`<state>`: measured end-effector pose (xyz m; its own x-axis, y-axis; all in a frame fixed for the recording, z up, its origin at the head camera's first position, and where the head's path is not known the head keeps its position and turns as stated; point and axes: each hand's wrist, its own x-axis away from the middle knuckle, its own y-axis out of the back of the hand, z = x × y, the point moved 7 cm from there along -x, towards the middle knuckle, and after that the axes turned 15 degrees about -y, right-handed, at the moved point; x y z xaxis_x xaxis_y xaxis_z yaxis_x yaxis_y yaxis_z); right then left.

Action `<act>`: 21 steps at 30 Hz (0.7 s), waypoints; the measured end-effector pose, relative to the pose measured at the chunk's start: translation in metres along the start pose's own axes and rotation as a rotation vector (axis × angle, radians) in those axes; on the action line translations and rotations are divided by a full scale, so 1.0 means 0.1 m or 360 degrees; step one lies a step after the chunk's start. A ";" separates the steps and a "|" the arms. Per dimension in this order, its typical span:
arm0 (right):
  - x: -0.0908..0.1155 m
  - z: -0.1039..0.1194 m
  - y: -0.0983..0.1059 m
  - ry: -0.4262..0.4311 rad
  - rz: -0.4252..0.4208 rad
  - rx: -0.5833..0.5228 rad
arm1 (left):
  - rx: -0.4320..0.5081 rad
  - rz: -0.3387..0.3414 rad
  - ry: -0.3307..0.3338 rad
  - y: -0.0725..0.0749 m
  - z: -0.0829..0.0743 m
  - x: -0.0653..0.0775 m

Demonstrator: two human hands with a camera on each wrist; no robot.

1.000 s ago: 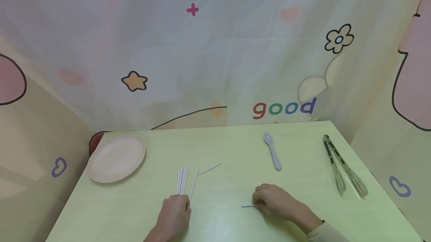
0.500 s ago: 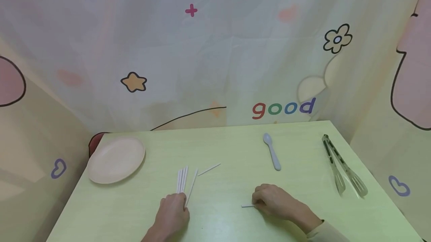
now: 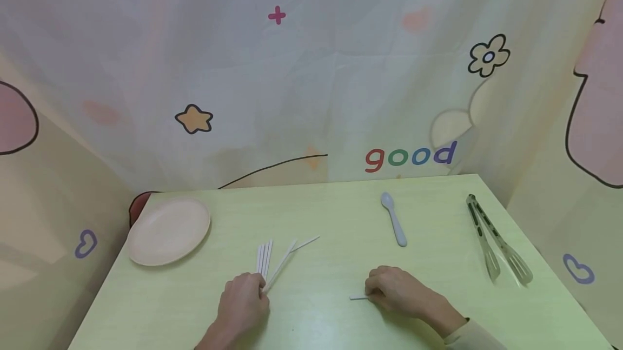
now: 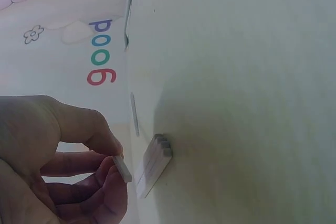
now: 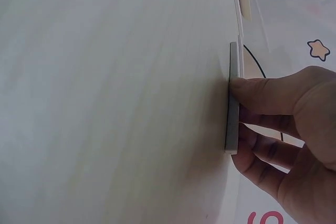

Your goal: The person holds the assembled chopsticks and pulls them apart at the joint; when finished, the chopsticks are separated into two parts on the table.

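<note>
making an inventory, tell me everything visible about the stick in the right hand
The stick is slim, straight and pale, with flat sides and a squared end; its material is unclear. The right hand pinches it. It runs crosswise, on or just above the table, one end jutting left.

The printed cloth (image 3: 233,68) behind the counter (image 3: 336,215) bears the word "good" (image 3: 413,157) in lowercase letters, coloured red, green, blue and purple in turn, low down near the counter's far edge. Higher on the same cloth, left of the word, stands a magenta plus sign (image 3: 277,15). The left wrist view shows the word again, turned sideways. In the right wrist view, reddish strokes (image 5: 273,213) cut off by the lower edge cannot be read.
</note>
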<state>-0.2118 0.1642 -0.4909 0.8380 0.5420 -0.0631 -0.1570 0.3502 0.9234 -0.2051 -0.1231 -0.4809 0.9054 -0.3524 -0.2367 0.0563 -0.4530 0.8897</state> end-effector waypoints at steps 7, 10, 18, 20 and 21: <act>0.00 0.04 0.03 0.0072 -0.0051 0.0009 | -0.0039 -0.0021 -0.0076 0.11 -0.03 -0.07; 0.00 0.04 0.04 0.0079 -0.0048 0.0021 | -0.0052 -0.0069 -0.0151 0.17 -0.04 -0.11; -0.01 0.05 0.03 0.0083 -0.0017 0.0014 | -0.0086 -0.0218 -0.0318 0.35 -0.08 -0.26; -0.01 0.05 0.03 0.0081 -0.0005 0.0003 | -0.0085 -0.0224 -0.0329 0.38 -0.10 -0.30; -0.01 0.05 0.03 0.0075 0.0004 0.0000 | -0.0080 -0.0223 -0.0335 0.39 -0.12 -0.32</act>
<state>-0.2103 0.1612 -0.4865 0.8120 0.5783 -0.0786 -0.1592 0.3490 0.9235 -0.2272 -0.1199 -0.4343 0.7800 -0.4542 -0.4305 0.2006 -0.4701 0.8595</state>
